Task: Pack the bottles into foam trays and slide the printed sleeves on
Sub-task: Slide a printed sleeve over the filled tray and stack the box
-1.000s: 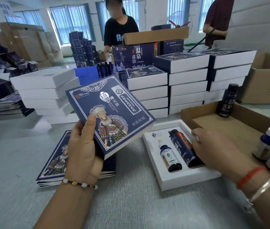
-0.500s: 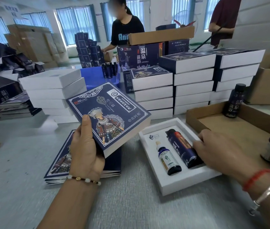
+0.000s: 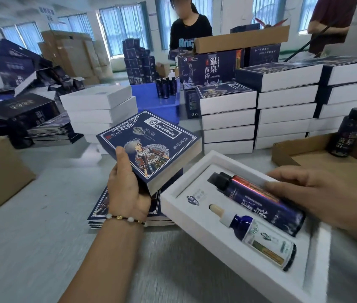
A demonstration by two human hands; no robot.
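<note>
Holding printed sleeve in left hand; right hand grips foam tray.

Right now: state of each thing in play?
Sleeve: opened up, held off the table by left hand.
Tray: uncovered, both slots filled.
Tall bottle: lying in tray, capped.
Dropper bottle: lying in tray, capped.
Right hand: fingers on tray's far edge and tall bottle.
Sleeve stack: flat.
</note>
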